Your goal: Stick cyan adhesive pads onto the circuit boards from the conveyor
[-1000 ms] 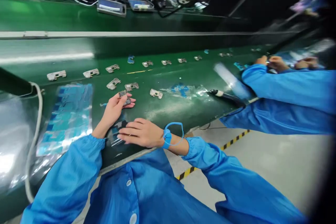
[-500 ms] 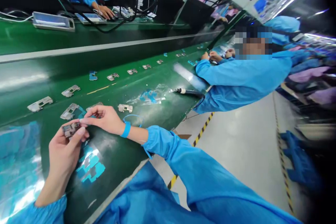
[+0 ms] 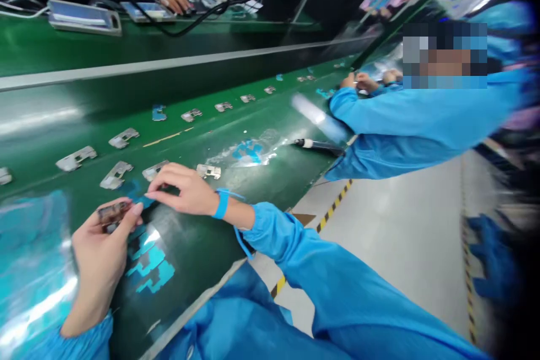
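A small metal plate with cut-outs (image 3: 113, 215) is pinched between the thumb and fingers of my left hand (image 3: 99, 247). My right hand (image 3: 183, 188) is closed in a pinch just right of that plate, apart from it. A bit of blue film (image 3: 145, 201) shows at its fingertips, partly blurred. Behind my hands lie similar metal plates (image 3: 116, 175), one partly covered by my right hand, and another plate (image 3: 208, 171) beyond it. Cut blue film pieces (image 3: 152, 267) lie on the green bench (image 3: 185, 247) below my hands.
More plates (image 3: 76, 158) and a blue piece (image 3: 159, 113) line the green strip behind. At left is a clear sheet with blue films (image 3: 34, 247). A black-and-white pen-like tool (image 3: 314, 145) lies at right, near a co-worker's blue sleeve (image 3: 363, 112). Another person's hand (image 3: 172, 0) is across the bench.
My right hand has drawn away from the plate to the right, and blue shows at its fingertips. My left hand still holds the plate. The view has shifted slightly.
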`<state>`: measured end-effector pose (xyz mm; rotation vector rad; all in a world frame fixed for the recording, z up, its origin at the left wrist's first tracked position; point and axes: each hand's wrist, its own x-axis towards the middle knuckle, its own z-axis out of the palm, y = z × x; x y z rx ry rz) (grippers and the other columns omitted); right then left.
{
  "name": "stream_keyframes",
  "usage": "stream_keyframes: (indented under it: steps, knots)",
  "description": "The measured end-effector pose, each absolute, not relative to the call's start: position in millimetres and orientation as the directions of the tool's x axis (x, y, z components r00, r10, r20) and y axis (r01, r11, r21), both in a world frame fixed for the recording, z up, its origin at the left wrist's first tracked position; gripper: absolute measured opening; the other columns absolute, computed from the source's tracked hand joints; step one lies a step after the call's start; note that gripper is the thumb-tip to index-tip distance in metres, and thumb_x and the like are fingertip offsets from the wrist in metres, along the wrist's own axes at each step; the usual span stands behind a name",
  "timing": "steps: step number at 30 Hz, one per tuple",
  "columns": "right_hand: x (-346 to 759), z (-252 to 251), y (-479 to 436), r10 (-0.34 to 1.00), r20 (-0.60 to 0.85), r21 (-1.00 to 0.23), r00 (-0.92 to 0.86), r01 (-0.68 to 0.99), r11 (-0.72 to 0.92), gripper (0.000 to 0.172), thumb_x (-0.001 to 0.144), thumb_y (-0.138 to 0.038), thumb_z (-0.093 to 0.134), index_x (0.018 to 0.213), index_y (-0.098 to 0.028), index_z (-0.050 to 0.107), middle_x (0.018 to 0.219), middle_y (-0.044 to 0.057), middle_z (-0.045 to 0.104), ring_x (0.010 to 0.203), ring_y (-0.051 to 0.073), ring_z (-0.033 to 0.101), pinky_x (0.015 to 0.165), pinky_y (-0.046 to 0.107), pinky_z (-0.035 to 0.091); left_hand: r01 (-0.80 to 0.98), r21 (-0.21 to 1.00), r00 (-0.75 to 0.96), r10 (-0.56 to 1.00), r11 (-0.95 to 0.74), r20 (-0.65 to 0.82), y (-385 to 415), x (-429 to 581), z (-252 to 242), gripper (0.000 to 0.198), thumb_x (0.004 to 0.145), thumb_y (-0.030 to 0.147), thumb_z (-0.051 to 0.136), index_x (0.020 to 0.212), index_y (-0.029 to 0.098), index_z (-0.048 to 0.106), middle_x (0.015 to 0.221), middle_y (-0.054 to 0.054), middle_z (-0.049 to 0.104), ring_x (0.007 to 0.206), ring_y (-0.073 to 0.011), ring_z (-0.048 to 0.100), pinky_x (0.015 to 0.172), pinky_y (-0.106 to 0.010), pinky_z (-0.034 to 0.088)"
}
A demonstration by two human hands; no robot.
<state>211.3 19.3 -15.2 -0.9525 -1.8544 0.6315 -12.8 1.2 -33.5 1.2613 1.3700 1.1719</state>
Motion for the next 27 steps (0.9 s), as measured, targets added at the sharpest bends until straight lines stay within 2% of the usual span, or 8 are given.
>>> stream_keyframes:
  steps: [5, 9, 14, 17, 19, 23, 25, 27]
  knots:
    - [216.8, -14.0, 16.0, 0.802, 0.501, -0.709, -0.324, 0.377, 0.596, 0.017, 0.113, -0.031, 0.071, 0.101, -0.020, 0.074, 0.098, 0.006, 0.077, 0.096, 0.021, 0.068, 0.094, 0.038, 0.058, 0.093, 0.991, -0.058, 0.994, 0.093, -0.088, 3.0, -5.8, -20.4, 0.044, 0.074, 0.044, 0.102, 0.103, 0.017, 0.082, 0.072, 0.002, 0.075, 0.060, -0.0109, 0.066, 0.064, -0.023, 0.055]
    - [217.6, -15.1, 15.4, 0.795, 0.535, -0.697, -0.287, 0.381, 0.607, 0.009, 0.109, -0.026, 0.075, 0.103, -0.020, 0.074, 0.097, 0.005, 0.075, 0.088, 0.019, 0.066, 0.084, 0.034, 0.056, 0.082, 0.994, -0.022, 0.998, 0.066, -0.065, 4.4, -7.6, -23.6, 0.041, 0.080, 0.045, 0.100, 0.105, 0.018, 0.082, 0.074, 0.002, 0.075, 0.062, -0.0111, 0.067, 0.066, -0.024, 0.055]
    - [222.3, -13.9, 15.9, 0.804, 0.492, -0.686, -0.333, 0.421, 0.594, 0.014, 0.110, -0.026, 0.072, 0.096, -0.022, 0.070, 0.092, 0.004, 0.072, 0.088, 0.020, 0.065, 0.084, 0.037, 0.054, -0.005, 0.997, 0.041, 0.997, 0.072, -0.072, 2.9, -5.9, -19.8, 0.038, 0.087, 0.042, 0.098, 0.112, 0.019, 0.081, 0.084, 0.000, 0.080, 0.066, -0.0095, 0.069, 0.068, -0.022, 0.056]
    - [224.6, -10.7, 15.9, 0.853, 0.439, -0.734, -0.283, 0.435, 0.522, 0.015, 0.108, -0.030, 0.071, 0.095, -0.023, 0.070, 0.091, 0.004, 0.071, 0.088, 0.021, 0.064, 0.083, 0.039, 0.053, -0.224, 0.956, 0.113, 0.979, 0.189, -0.168, 4.4, -3.0, -16.8, 0.037, 0.102, 0.048, 0.081, 0.126, 0.021, 0.077, 0.102, -0.005, 0.085, 0.078, -0.0131, 0.079, 0.079, -0.026, 0.064]
    - [223.9, -7.4, 15.0, 0.896, 0.387, -0.813, -0.219, 0.378, 0.444, 0.017, 0.107, -0.034, 0.073, 0.093, -0.024, 0.070, 0.091, 0.004, 0.072, 0.085, 0.020, 0.063, 0.080, 0.038, 0.052, -0.338, 0.905, 0.147, 0.964, 0.259, -0.221, 6.2, -2.6, -17.3, 0.038, 0.106, 0.050, 0.074, 0.128, 0.020, 0.077, 0.121, -0.010, 0.086, 0.092, -0.0172, 0.084, 0.092, -0.033, 0.069]
    - [217.6, -3.1, 10.7, 0.954, 0.231, -0.948, -0.189, 0.177, 0.264, 0.028, 0.103, -0.048, 0.079, 0.092, -0.023, 0.073, 0.090, 0.002, 0.073, 0.081, 0.018, 0.061, 0.076, 0.034, 0.051, -0.350, 0.918, 0.144, 0.979, 0.185, -0.143, 8.0, -5.5, -19.1, 0.040, 0.104, 0.049, 0.081, 0.133, 0.022, 0.080, 0.139, -0.011, 0.083, 0.127, -0.0209, 0.079, 0.112, -0.033, 0.063]
    - [213.6, -3.8, 8.1, 0.963, 0.168, -0.975, -0.211, 0.108, 0.194, 0.033, 0.101, -0.053, 0.082, 0.092, -0.022, 0.073, 0.088, 0.002, 0.071, 0.079, 0.017, 0.060, 0.074, 0.033, 0.051, -0.302, 0.942, 0.135, 0.985, 0.144, -0.107, 7.2, -7.1, -17.8, 0.049, 0.104, 0.053, 0.082, 0.144, 0.026, 0.076, 0.133, -0.008, 0.085, 0.125, -0.0207, 0.080, 0.106, -0.029, 0.064]
    - [210.1, -5.8, 5.7, 0.961, 0.133, -0.986, -0.242, 0.071, 0.154, 0.034, 0.100, -0.053, 0.084, 0.092, -0.022, 0.073, 0.087, 0.001, 0.070, 0.079, 0.016, 0.059, 0.074, 0.032, 0.050, -0.259, 0.953, 0.135, 0.983, 0.155, -0.124, 5.9, -8.2, -15.3, 0.057, 0.102, 0.059, 0.083, 0.149, 0.031, 0.070, 0.116, -0.004, 0.086, 0.097, -0.0177, 0.082, 0.084, -0.027, 0.066]
